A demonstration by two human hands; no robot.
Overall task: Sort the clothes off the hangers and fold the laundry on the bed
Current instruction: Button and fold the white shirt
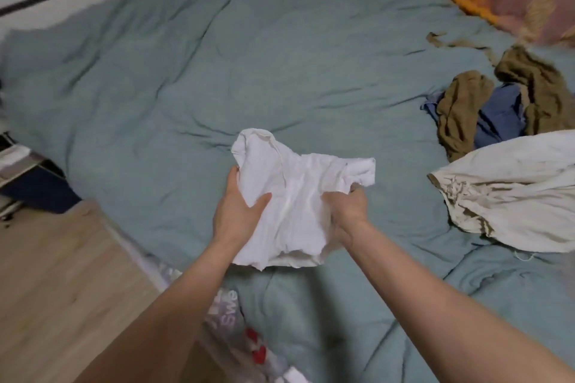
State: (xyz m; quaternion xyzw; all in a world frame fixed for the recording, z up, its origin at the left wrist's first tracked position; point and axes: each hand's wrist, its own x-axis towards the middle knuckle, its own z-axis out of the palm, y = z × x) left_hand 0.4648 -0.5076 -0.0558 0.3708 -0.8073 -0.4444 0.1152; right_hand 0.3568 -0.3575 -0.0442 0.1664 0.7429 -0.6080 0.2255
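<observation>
With both hands, left [239, 211] and right [345, 208], gripping the white shirt [295, 196] bunched above the bed [186, 71], I'd guess it folds lopsided unless spread flat.

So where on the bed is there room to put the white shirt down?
The teal quilt is bare beyond the white shirt and leftward to the quilt's edge. The right side is crowded: brown and blue clothes and a cream garment.
</observation>
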